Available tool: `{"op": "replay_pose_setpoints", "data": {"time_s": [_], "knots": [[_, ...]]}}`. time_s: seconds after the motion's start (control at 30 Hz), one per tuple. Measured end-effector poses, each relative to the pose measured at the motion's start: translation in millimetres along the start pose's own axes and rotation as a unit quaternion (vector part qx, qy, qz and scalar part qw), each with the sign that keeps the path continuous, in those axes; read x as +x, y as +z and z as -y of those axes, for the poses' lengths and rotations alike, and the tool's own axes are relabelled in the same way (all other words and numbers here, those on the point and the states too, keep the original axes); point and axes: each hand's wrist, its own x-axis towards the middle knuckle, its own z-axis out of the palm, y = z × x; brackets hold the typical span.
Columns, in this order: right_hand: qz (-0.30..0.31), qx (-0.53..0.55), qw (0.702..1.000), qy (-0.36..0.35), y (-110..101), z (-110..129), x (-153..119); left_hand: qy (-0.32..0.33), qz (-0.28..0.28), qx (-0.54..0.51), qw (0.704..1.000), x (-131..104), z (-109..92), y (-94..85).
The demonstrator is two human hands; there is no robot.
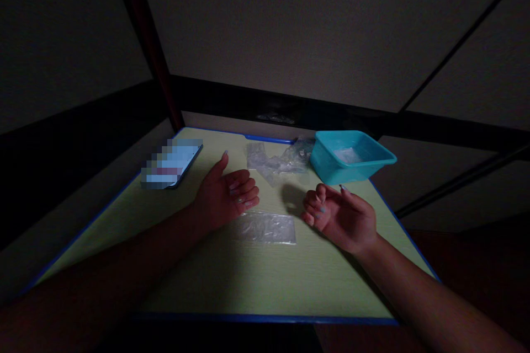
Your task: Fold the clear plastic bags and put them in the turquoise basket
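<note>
Over the middle of the table, my left hand [226, 193] is held with its thumb raised and its fingers loosely curled, holding nothing. My right hand [339, 215] is turned palm up in front of the basin, its fingers half bent, the thumb apart and the palm bare. Between and below the hands a clear plastic bag [267, 229] lies flat on the table, its left end close under my left hand. Farther back is a crumpled heap of clear plastic bags [277, 162]. A turquoise plastic basin [343, 171] stands at the back right, with something whitish inside.
A phone [176, 162] with a lit, partly blurred screen lies at the table's left edge. The pale table [265, 287] has a blue rim. Behind it are grey wall panels [290, 27] with a dark band. The room is dim.
</note>
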Motion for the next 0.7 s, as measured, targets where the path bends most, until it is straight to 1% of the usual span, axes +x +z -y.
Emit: {"op": "replay_pose_setpoints", "data": {"time_s": [0.1,0.17,0.23,0.27,0.3,0.33,0.37,0.4,0.43,0.47,0.5,0.53,0.57,0.6,0.63,0.7], "knots": [[0.006,-0.021,1.000,-0.011,-1.6,-0.7,0.3,0.004,0.004,0.013,1.000,0.4,0.9,0.0],[0.002,-0.042,0.999,-0.023,-2.5,-0.9,0.6,0.020,0.000,0.042,0.999,2.0,1.0,-0.8],[-0.005,-0.061,0.998,-0.034,-3.5,-0.5,1.1,0.054,-0.032,0.092,0.994,5.0,0.3,-3.8],[-0.010,-0.070,0.997,-0.039,-4.0,0.0,1.4,0.080,-0.058,0.133,0.986,6.8,-0.1,-6.3],[-0.016,-0.078,0.996,-0.045,-4.7,0.6,1.7,0.116,-0.089,0.187,0.971,8.7,-0.4,-9.5],[-0.023,-0.087,0.995,-0.053,-5.4,1.2,2.1,0.157,-0.117,0.261,0.945,10.3,-0.3,-13.2],[-0.031,-0.097,0.993,-0.061,-6.1,1.7,2.4,0.206,-0.136,0.351,0.903,11.5,0.1,-17.2],[-0.039,-0.109,0.991,-0.070,-6.9,2.0,2.6,0.259,-0.145,0.452,0.841,12.2,1.0,-21.1],[-0.046,-0.123,0.988,-0.077,-7.5,1.9,2.8,0.297,-0.128,0.557,0.765,12.1,2.5,-24.7],[-0.052,-0.139,0.985,-0.083,-8.1,1.6,3.0,0.334,-0.099,0.643,0.681,11.4,4.3,-27.6],[-0.057,-0.156,0.982,-0.088,-8.5,1.0,3.1,0.355,-0.066,0.710,0.605,10.1,6.5,-29.7],[-0.061,-0.172,0.979,-0.092,-8.9,0.1,3.2,0.367,-0.032,0.759,0.537,8.4,8.8,-30.7],[-0.066,-0.188,0.975,-0.094,-9.2,-1.0,3.3,0.364,-0.001,0.798,0.481,6.4,11.0,-30.7],[-0.070,-0.203,0.972,-0.095,-9.4,-2.1,3.5,0.351,0.021,0.828,0.437,4.2,13.1,-29.7],[-0.074,-0.217,0.969,-0.096,-9.6,-3.3,3.7,0.335,0.044,0.851,0.401,1.9,15.0,-27.7],[-0.079,-0.239,0.963,-0.092,-9.6,-5.8,4.4,0.306,0.089,0.881,0.350,-2.7,18.1,-21.7]]}}
